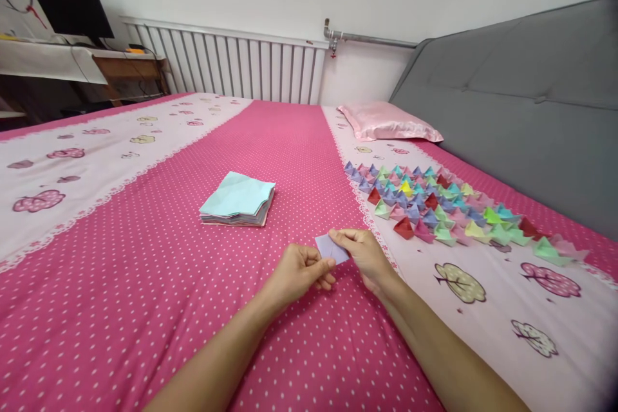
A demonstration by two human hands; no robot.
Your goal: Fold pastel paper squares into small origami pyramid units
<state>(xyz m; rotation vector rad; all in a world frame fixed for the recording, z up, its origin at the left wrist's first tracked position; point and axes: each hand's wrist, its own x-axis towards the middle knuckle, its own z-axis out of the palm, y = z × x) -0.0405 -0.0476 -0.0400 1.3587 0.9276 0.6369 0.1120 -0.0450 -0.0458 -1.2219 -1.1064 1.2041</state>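
Between my two hands is a small piece of folded lilac paper [331, 249], held above the pink bedspread. My right hand [365, 255] pinches its upper right side between thumb and fingers. At its lower left edge, my left hand [302, 270] is closed with the thumb against the paper and the other fingers curled. Beyond my left hand lies a stack of square paper sheets [239, 196], light blue on top. To the right, many folded paper boats [429, 203] in several colours stand in rows.
A polka-dot bedspread [159, 257] covers the bed. A pink pillow [389, 120] lies at the far right, by a grey padded headboard [521, 96]. Behind the bed are a white radiator [232, 61] and a pipe. A desk with a monitor [70, 8] stands far left.
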